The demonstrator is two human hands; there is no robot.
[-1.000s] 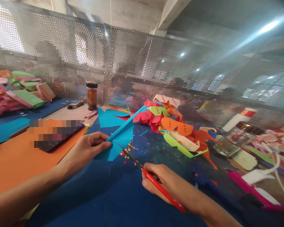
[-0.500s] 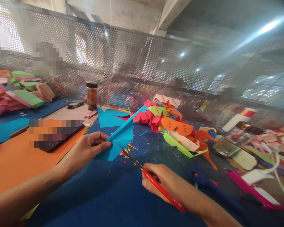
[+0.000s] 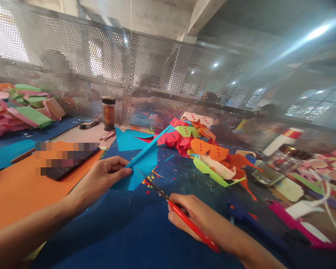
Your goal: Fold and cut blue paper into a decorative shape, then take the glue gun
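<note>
My left hand (image 3: 110, 172) pinches a folded piece of blue paper (image 3: 147, 164) between thumb and fingers, above the dark blue table (image 3: 145, 231). Around the red handles of a pair of scissors (image 3: 182, 215), my right hand (image 3: 189, 211) is closed. The scissors' blades point up and left, and their tips are at the lower part of the blue paper. Whether the tips touch it I cannot tell. Small red and yellow paper bits (image 3: 149, 182) lie under the blades. Another cut blue sheet (image 3: 126, 141) rests just behind the held paper.
Paper glasses shapes (image 3: 210, 149) in several colours are heaped behind my right hand. Orange paper (image 3: 14, 190) lies left under a phone (image 3: 72, 164). A lidded jar of brown liquid (image 3: 108, 114) stands behind; a glass jar (image 3: 277, 166) and a magenta object (image 3: 302, 228) are at right.
</note>
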